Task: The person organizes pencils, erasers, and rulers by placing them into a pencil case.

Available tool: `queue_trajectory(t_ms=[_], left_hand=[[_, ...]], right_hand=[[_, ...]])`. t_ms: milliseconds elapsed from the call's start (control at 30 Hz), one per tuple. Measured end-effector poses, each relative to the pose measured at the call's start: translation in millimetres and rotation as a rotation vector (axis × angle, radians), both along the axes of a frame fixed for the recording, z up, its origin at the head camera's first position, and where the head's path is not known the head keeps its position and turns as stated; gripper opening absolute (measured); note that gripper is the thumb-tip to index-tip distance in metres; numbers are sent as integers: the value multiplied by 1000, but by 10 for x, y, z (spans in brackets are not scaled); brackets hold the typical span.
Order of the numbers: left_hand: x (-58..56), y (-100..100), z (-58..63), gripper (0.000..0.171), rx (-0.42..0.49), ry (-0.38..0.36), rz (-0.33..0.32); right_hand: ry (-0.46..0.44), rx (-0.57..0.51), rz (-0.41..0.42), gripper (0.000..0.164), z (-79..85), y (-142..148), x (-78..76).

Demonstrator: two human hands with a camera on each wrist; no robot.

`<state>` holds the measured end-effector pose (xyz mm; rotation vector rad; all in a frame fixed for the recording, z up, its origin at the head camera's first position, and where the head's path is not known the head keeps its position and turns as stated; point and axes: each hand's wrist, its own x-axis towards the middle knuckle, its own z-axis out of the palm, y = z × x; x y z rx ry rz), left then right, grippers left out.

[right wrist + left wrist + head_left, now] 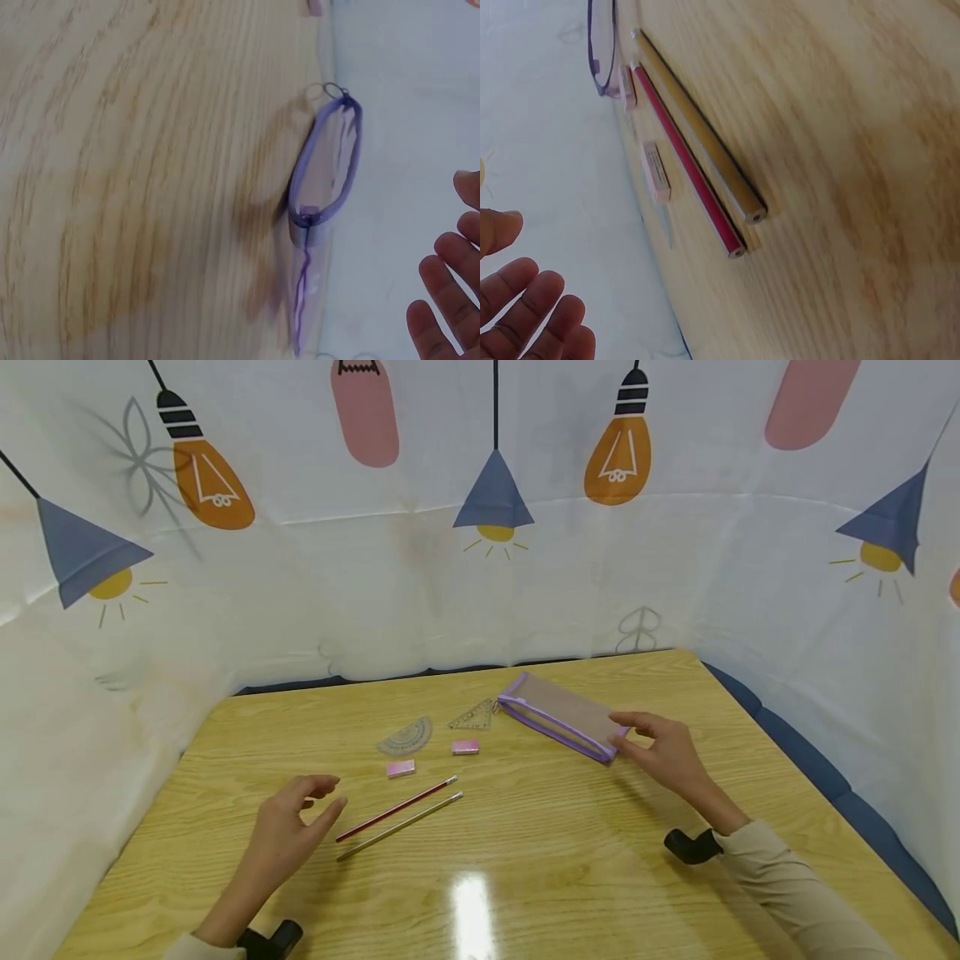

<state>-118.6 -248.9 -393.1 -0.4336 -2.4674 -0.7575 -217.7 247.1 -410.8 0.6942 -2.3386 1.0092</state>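
We saw the relaxed, empty left hand point(288, 825) near a slim red pencil point(397, 809) and a gold pencil point(400, 827); the right hand point(666, 756), fingers parted, was at one end of a translucent, purple-trimmed rectangular pouch point(566, 706) on the yellowish wooden table point(570, 852).

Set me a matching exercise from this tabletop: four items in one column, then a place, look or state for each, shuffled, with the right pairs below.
Column one
1. Pouch
2. Protractor
3. Set square
4. Left hand

Column two
A. Lying between the protractor and the pouch
B. Near the red pencil, holding nothing
C. Half-round and see-through
D. Purple-edged, its mouth gaping open

Right pairs: 1-D, 2-C, 3-A, 4-B
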Motion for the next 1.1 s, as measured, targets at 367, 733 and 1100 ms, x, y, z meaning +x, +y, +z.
queue_trajectory(t_ms=[367, 733, 1100], left_hand=[[50, 118, -74, 25, 5, -106, 3], [73, 220, -93, 24, 4, -200, -14], [79, 316, -162, 24, -19, -268, -19]], right_hand=[[-13, 0, 16, 29, -104, -53, -35], [-21, 0, 6, 28, -155, -71, -54], [-70, 5, -8, 27, -224, -100, -82]])
